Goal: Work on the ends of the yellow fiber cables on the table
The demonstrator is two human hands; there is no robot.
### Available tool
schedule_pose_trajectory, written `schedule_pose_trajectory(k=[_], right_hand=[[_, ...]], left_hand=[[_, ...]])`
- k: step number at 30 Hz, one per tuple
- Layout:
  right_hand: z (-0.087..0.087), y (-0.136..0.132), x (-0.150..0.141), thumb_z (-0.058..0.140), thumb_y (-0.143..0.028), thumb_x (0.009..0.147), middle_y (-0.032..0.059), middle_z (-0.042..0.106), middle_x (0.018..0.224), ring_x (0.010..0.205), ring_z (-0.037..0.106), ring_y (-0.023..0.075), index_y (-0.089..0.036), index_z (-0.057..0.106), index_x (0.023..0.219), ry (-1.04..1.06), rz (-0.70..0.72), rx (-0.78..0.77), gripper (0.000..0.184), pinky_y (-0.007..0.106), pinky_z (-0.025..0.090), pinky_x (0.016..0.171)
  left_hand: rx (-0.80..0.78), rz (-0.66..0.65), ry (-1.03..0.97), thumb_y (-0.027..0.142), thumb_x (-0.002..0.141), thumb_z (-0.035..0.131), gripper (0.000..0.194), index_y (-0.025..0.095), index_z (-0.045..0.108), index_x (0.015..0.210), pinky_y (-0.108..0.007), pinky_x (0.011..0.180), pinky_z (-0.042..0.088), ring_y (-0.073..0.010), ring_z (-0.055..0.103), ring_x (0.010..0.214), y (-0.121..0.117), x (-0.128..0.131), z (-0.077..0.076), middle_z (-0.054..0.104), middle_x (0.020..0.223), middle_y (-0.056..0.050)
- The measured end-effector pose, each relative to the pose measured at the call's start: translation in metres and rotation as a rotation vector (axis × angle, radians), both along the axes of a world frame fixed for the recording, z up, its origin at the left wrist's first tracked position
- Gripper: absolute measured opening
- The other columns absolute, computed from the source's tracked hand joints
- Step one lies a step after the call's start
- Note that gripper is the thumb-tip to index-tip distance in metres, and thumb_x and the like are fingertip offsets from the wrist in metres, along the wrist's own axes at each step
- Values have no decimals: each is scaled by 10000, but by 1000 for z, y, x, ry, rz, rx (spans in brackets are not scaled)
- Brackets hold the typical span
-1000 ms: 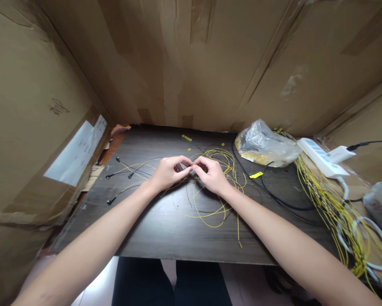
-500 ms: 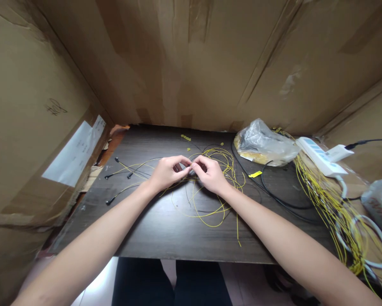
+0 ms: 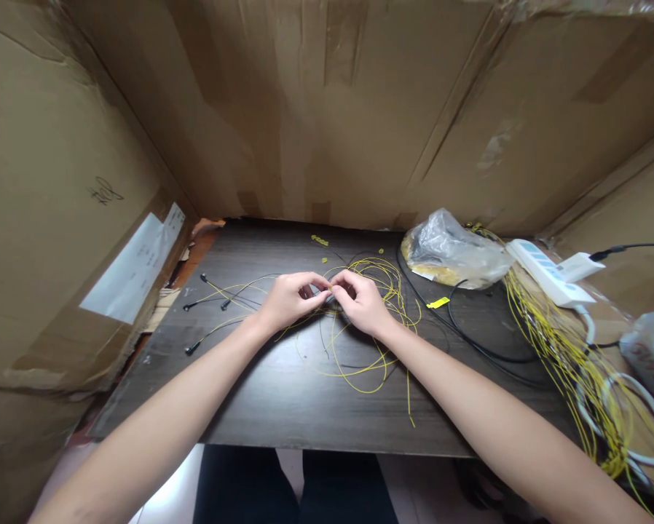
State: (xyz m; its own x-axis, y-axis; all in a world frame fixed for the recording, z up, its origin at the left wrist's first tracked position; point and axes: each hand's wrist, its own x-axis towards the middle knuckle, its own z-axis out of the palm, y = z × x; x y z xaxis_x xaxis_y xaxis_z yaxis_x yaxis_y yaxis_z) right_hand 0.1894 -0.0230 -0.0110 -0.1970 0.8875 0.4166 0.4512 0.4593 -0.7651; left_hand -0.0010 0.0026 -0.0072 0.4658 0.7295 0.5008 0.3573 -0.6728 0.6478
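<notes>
My left hand [image 3: 297, 297] and my right hand [image 3: 358, 300] meet fingertip to fingertip above the middle of the dark table. Both are closed in a pinch around something tiny, with a yellowish speck showing; its kind I cannot make out. Under and around them lies a loose tangle of thin yellow wires [image 3: 384, 353] mixed with black ones. To the left, several wires end in small black connectors [image 3: 191, 349]. Beyond my fingers are small yellow pieces [image 3: 320, 240], some in a row and others single.
At the back right sits a clear plastic bag [image 3: 452, 251] with yellowish contents. A white power strip [image 3: 548, 271], a thick bundle of yellow wires [image 3: 567, 364] and a black cable [image 3: 485, 349] with a yellow tag [image 3: 438, 303] occupy the right. Cardboard walls [image 3: 283, 109] enclose the table.
The camera view has shifted slightly, moving the scene a little lower. Both hands stay pinched together at the same spot, with fingertips slightly shifted and a yellowish speck now showing between them.
</notes>
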Motion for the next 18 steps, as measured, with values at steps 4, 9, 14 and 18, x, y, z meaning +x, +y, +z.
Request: schedule_pose_trajectory(k=[4, 9, 14, 18], right_hand=[[0, -1, -1, 517, -333, 951, 15, 611, 676, 632, 534, 152, -187, 620, 750, -22, -17, -9, 269, 284, 393, 628], [1, -1, -1, 539, -337, 940, 11, 609, 693, 630, 533, 149, -187, 625, 783, 3, 0, -12, 234, 277, 395, 613], [1, -1, 0, 563, -285, 893, 10, 626, 709, 625, 542, 146, -187, 627, 810, 33, 16, -21, 143, 269, 407, 605], [1, -1, 0, 541, -308, 922, 0, 590, 654, 599, 513, 140, -190, 624, 766, -3, -6, -17, 213, 271, 389, 602]], left_hand=[[18, -1, 1, 249, 881, 706, 102, 162, 757, 895, -179, 563, 507, -95, 636, 566, 1, 0, 0, 748, 738, -9], [58, 1, 11, 241, 883, 693, 111, 164, 766, 916, -189, 575, 516, -95, 636, 569, 1, -1, 1, 761, 790, -22], [43, 8, 8, 234, 867, 710, 99, 167, 765, 914, -183, 562, 507, -90, 628, 556, 0, -1, 2, 760, 784, -15], [32, 6, -4, 218, 866, 703, 92, 166, 761, 917, -180, 575, 510, -92, 638, 576, 0, -1, 2, 760, 783, -11]])
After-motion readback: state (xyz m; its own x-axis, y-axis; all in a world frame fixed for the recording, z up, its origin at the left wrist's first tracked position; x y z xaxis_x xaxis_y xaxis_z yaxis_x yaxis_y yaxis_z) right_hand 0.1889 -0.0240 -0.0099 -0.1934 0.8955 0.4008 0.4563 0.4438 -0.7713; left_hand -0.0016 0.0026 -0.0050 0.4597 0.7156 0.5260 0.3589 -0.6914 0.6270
